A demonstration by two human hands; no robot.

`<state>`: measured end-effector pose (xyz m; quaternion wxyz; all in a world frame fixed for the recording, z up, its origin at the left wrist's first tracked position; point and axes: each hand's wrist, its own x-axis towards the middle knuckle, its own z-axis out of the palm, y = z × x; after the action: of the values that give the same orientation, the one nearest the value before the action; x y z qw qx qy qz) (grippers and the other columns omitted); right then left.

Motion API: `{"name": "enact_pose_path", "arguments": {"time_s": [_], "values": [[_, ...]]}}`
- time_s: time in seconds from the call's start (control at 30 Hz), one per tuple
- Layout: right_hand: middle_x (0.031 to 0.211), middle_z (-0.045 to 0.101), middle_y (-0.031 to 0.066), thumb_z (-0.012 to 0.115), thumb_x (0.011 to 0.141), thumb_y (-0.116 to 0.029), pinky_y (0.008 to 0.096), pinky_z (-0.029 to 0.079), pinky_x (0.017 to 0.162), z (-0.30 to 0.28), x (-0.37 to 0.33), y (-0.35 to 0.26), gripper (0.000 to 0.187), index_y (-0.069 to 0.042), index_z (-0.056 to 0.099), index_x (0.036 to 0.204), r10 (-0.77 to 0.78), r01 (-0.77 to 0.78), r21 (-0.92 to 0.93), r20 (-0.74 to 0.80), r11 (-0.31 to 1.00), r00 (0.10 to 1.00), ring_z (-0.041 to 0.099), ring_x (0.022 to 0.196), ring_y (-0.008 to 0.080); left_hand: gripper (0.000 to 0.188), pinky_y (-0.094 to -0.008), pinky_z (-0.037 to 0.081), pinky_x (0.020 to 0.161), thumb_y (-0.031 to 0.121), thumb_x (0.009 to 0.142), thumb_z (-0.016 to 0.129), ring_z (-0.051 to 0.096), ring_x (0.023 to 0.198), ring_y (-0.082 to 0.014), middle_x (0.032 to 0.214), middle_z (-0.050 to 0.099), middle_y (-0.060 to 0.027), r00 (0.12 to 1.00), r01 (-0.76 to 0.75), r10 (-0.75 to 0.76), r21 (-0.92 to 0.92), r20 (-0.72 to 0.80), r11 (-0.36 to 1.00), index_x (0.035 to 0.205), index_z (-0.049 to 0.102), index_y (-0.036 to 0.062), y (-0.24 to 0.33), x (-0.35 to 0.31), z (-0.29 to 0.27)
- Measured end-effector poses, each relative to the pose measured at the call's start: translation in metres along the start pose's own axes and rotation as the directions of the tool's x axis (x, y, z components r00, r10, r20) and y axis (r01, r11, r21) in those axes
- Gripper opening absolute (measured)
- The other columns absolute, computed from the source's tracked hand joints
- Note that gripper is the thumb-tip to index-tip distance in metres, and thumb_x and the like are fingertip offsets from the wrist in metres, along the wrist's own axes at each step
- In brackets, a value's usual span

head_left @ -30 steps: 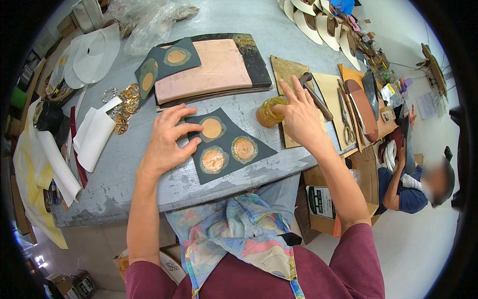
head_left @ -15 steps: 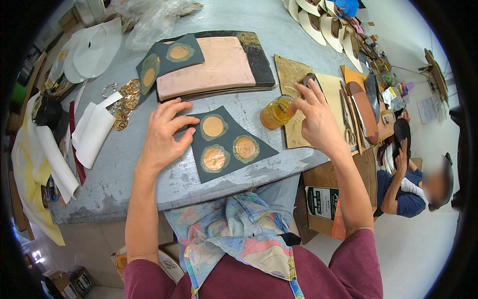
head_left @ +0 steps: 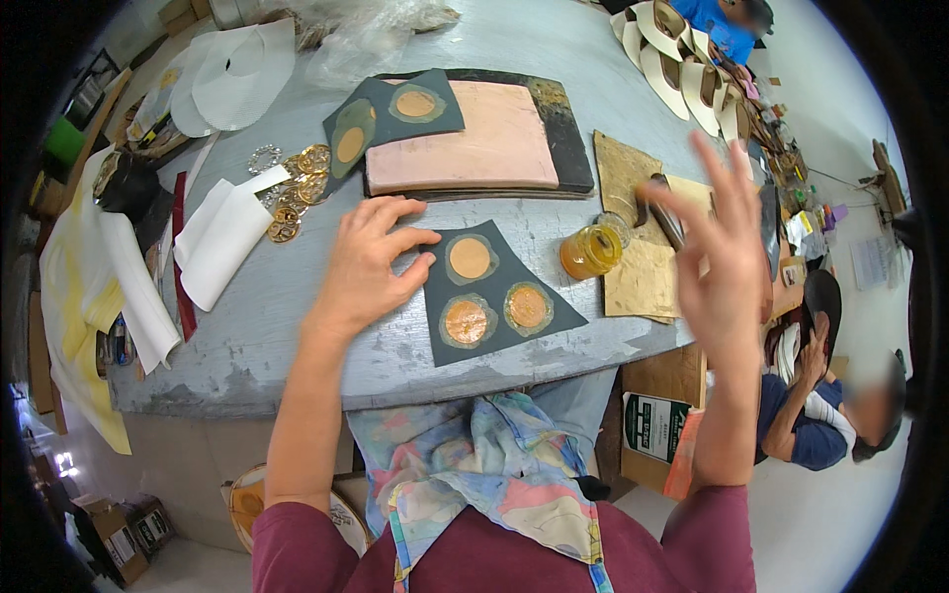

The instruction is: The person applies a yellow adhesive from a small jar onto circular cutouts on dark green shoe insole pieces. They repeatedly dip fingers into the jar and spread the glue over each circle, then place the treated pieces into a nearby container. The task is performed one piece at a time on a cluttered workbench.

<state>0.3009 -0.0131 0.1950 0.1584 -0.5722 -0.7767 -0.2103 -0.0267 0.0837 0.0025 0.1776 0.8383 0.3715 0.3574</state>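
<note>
A dark green sheet piece (head_left: 504,336) lies flat on the table, bearing three tan discs, each ringed by a glossy, glue-like smear. At its upper left edge is my left hand (head_left: 376,267), fingers curved and apart, thumb and fingertips close to the edge; nothing shows in its grasp. My right hand (head_left: 720,247) is lifted at the right, blurred by motion, with fingers spread and no held thing visible. Between the sheet and that hand stands a glass jar (head_left: 590,253) of amber liquid, beside tan board pieces (head_left: 641,282).
Behind the sheet, a pink slab (head_left: 465,138) on a black base carries more dark green pieces (head_left: 423,107) with discs. Gold rings (head_left: 287,222) and a white roll (head_left: 219,247) lie left. A co-worker (head_left: 820,405) is at the right, and cream shoe-like parts (head_left: 660,64) are far right.
My right hand has moved right, away from the jar, and its fingers have spread. My left hand stays by the sheet's edge. The whole view has shifted.
</note>
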Motion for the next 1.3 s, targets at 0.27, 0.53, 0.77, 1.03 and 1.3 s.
{"name": "enact_pose_path", "arguments": {"time_s": [0.27,0.53,0.77,1.03,1.3], "values": [[0.179,0.038,0.0266,0.070,0.090,-0.001,0.0612,0.034,0.134,0.122,-0.040,-0.086,0.052,-0.011,0.076,0.141,-0.127,0.057,0.237,0.293,0.970,0.948,0.028,0.169,0.0495,0.030,-0.0449,0.045,0.108,0.021,0.086,0.089,0.061,0.134,-0.0277,0.136,0.074,-0.0050,0.999,-0.006,0.004,0.058,0.032,0.998,0.115,0.087,0.0134,0.002,-0.003,0.003],[0.180,0.038,0.0238,0.066,0.095,-0.006,0.0615,0.035,0.133,0.132,-0.047,-0.093,0.054,-0.014,0.072,0.148,-0.163,0.090,0.238,0.308,0.967,0.937,0.029,0.169,0.0489,0.031,-0.0439,0.044,0.108,0.021,0.087,0.088,0.061,0.133,-0.0270,0.135,0.073,-0.0053,1.000,0.013,-0.014,0.042,0.025,0.999,0.117,0.088,0.0128,0.002,-0.004,0.005],[0.179,0.039,0.0246,0.065,0.099,-0.015,0.0619,0.035,0.132,0.150,-0.030,-0.092,0.045,-0.011,0.075,0.143,-0.190,0.165,0.117,0.251,0.979,0.949,0.030,0.169,0.0474,0.035,-0.0438,0.044,0.109,0.022,0.088,0.087,0.061,0.133,-0.0268,0.136,0.073,-0.0055,0.998,0.020,-0.024,0.063,0.054,0.998,0.122,0.087,0.0133,0.004,-0.002,0.004],[0.179,0.039,0.0252,0.064,0.099,-0.016,0.0629,0.032,0.133,0.129,-0.044,-0.083,0.046,-0.010,0.075,0.143,-0.211,0.161,0.185,0.295,0.970,0.932,0.030,0.170,0.0453,0.036,-0.0440,0.044,0.109,0.022,0.088,0.087,0.061,0.132,-0.0267,0.138,0.073,-0.0048,0.999,0.011,-0.015,0.071,0.046,0.997,0.124,0.087,0.0156,0.004,-0.004,0.005],[0.176,0.041,0.0292,0.061,0.101,-0.020,0.0670,0.031,0.132,0.145,-0.038,-0.100,0.051,-0.018,0.071,0.150,-0.215,0.142,0.250,0.297,0.958,0.930,0.036,0.166,0.0501,0.042,-0.0534,0.046,0.109,0.025,0.086,0.087,0.062,0.133,-0.0343,0.145,0.071,-0.0090,0.997,0.002,-0.010,0.110,0.074,0.994,0.127,0.084,0.0209,-0.002,-0.006,0.008]]}}
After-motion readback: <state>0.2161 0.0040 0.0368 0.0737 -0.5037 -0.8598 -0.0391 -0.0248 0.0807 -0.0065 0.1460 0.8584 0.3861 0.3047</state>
